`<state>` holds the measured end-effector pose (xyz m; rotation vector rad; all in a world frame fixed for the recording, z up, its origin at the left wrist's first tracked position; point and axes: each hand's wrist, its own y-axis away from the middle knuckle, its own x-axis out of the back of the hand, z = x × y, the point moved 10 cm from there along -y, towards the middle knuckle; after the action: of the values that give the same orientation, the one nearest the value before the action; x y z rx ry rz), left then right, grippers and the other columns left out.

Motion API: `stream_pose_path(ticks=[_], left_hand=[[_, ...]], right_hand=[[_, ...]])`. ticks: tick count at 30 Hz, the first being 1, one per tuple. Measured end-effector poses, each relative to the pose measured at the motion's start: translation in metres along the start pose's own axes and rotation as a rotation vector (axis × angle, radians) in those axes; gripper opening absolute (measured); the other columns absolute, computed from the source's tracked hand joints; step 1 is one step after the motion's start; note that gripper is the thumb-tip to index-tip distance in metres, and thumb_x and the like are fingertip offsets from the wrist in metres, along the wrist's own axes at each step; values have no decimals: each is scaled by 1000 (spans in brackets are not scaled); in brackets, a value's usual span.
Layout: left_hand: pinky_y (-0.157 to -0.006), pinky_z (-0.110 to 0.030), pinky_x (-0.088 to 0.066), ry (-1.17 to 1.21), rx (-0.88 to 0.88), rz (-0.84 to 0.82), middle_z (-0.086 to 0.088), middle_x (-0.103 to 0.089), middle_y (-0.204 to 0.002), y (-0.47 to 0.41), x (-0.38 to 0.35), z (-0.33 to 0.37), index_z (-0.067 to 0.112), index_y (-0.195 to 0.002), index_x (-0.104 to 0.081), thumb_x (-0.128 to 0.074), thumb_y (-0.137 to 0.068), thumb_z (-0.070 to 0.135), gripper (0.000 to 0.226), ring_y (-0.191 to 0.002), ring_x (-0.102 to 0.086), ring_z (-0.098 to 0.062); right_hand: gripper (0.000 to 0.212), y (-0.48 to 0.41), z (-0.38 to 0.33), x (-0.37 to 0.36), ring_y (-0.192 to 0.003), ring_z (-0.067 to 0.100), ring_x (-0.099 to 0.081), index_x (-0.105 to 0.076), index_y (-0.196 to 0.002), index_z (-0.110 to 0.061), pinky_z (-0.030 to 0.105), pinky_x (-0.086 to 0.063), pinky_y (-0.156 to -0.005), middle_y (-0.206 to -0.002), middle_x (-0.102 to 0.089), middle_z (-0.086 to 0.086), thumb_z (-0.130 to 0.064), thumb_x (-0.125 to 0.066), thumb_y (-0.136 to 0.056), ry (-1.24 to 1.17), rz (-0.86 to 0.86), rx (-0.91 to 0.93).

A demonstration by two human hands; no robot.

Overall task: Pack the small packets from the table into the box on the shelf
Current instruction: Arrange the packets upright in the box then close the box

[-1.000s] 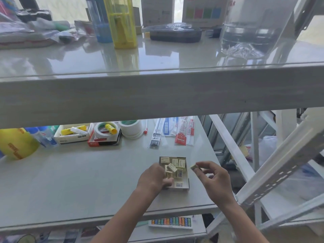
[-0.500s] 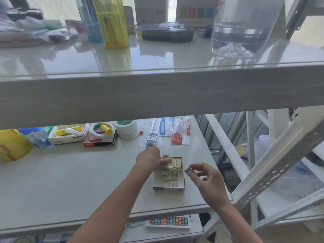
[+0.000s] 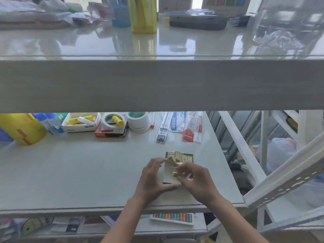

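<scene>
A small open box (image 3: 190,156) lies on the middle shelf near its right front corner, holding several small cream packets (image 3: 176,159). My left hand (image 3: 153,179) rests against the box's left and front side, thumb along the near edge, fingers up by the packets. My right hand (image 3: 196,179) is over the box's near right part and pinches one small packet (image 3: 177,174) between fingertips. The near half of the box is hidden by both hands.
Behind the box lie packaged rulers and pens (image 3: 182,127), tape rolls (image 3: 138,121), a red box (image 3: 110,132), a white box with glue sticks (image 3: 80,124) and a yellow container (image 3: 22,128). The upper shelf board (image 3: 157,85) hangs overhead. A metal brace (image 3: 280,176) slants at right.
My right hand moved left with its packet, from beside the box to over it. My left hand drew back from the box's far side to its near left edge.
</scene>
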<state>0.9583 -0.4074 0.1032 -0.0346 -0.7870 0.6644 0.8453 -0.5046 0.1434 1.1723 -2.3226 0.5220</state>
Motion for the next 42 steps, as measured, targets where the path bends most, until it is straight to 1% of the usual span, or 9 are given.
stream_pose_path(ticks=[5, 11, 16, 21, 24, 27, 30, 38, 42], left_hand=[[-84, -26, -44, -163, -31, 58, 11, -54, -116, 14, 3, 6, 33, -95, -60, -64, -67, 69, 46, -106, -53, -6], [-76, -21, -35, -258, 1, 80, 16, -57, -98, 24, 4, 0, 37, -104, -63, -61, -71, 60, 41, -90, -54, -7], [-78, -25, -35, -329, -6, 17, 16, -48, -92, 20, -6, -1, 41, -101, -60, -56, -71, 73, 45, -88, -49, -7], [-77, -29, -38, -359, -17, 23, 13, -49, -90, 17, -6, 2, 38, -93, -59, -55, -68, 75, 45, -86, -50, -11], [-75, -28, -38, -367, -14, 36, 13, -49, -87, 17, -5, 4, 35, -89, -61, -51, -69, 78, 48, -84, -49, -12], [-72, -29, -40, -372, -30, 46, 13, -48, -82, 18, -5, 8, 31, -81, -60, -53, -68, 79, 49, -79, -49, -12], [-69, -31, -41, -379, -19, 52, 11, -47, -80, 19, -3, 7, 29, -75, -57, -56, -67, 78, 50, -77, -46, -13], [-76, -32, -40, -392, 16, 5, 12, -44, -84, 19, -6, 3, 29, -77, -58, -55, -68, 77, 49, -82, -43, -11], [-78, -30, -37, -391, 35, -9, 12, -42, -85, 18, -7, 2, 30, -76, -56, -56, -66, 74, 46, -84, -43, -11]], right_hand=[[15, 4, -6, -26, -77, -3, -63, -75, -91, -22, 9, -48, -67, -82, -71, -14, -10, -70, -82, 29, -28, 39], [18, 13, -9, -44, -97, -6, -60, -71, -104, -26, 10, -46, -85, -99, -70, -19, -19, -61, -90, 69, -226, 69], [15, 8, 10, 11, -85, 0, -58, -71, -100, -27, 9, -41, -74, -88, -68, -17, -24, -66, -86, 164, 47, -9], [28, 7, 32, 1, -94, 14, -52, -68, -104, -25, 28, -46, -80, -89, -59, -6, -43, -53, -90, 499, -151, -173], [40, 4, 32, -6, -93, 19, -59, -70, -94, -19, 33, -49, -73, -95, -62, 0, -52, -50, -87, 569, -132, -306], [37, -2, 31, -8, -78, 21, -60, -62, -77, -19, 29, -45, -61, -81, -63, -1, -55, -55, -80, 631, -132, -401], [28, -7, 28, -10, -72, 21, -54, -52, -78, -24, 27, -37, -57, -77, -56, -3, -51, -60, -75, 659, -163, -440], [32, -8, 23, -19, -78, 22, -53, -52, -95, -22, 31, -37, -60, -92, -62, -1, -48, -54, -78, 692, -212, -424], [27, 4, 28, -16, -76, 18, -57, -49, -78, -25, 29, -34, -55, -81, -60, -7, -51, -54, -72, 555, -201, -494]])
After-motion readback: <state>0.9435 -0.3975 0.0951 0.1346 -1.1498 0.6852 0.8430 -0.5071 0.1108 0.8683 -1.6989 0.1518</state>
